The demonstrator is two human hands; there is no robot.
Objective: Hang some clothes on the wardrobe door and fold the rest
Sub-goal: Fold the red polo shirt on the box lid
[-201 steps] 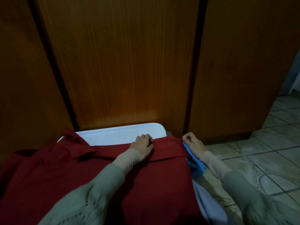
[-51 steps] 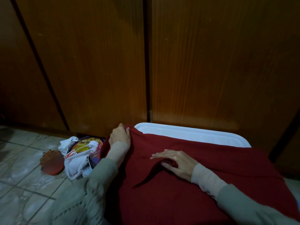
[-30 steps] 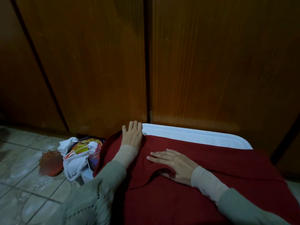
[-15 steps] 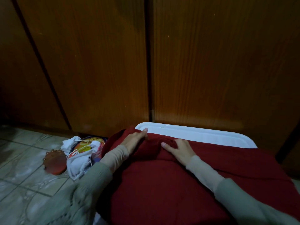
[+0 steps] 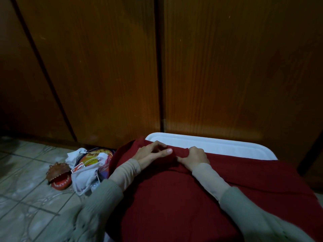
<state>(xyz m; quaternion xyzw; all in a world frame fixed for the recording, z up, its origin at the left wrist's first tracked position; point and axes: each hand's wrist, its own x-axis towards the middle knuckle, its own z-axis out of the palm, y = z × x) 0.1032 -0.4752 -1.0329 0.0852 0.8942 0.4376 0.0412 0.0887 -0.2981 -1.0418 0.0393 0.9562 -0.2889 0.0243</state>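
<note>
Both hands (image 5: 174, 155) grip red garment (image 5: 174, 198); no legible txt.

Both hands, the left hand (image 5: 150, 153) and right hand (image 5: 194, 157), grip the far edge of a red garment (image 5: 174, 198) spread over a white tray (image 5: 218, 144) before wooden wardrobe doors (image 5: 227, 67).

A single head-worn wide-angle view looks forward and down from close above the white surface (image 5: 218, 144), facing the wooden wardrobe doors (image 5: 236, 67), which fill the upper frame near at hand. Both hands, left (image 5: 150, 154) and right (image 5: 194, 158), sit low and centre. Tiled floor (image 5: 26, 198) shows at lower left.
</note>
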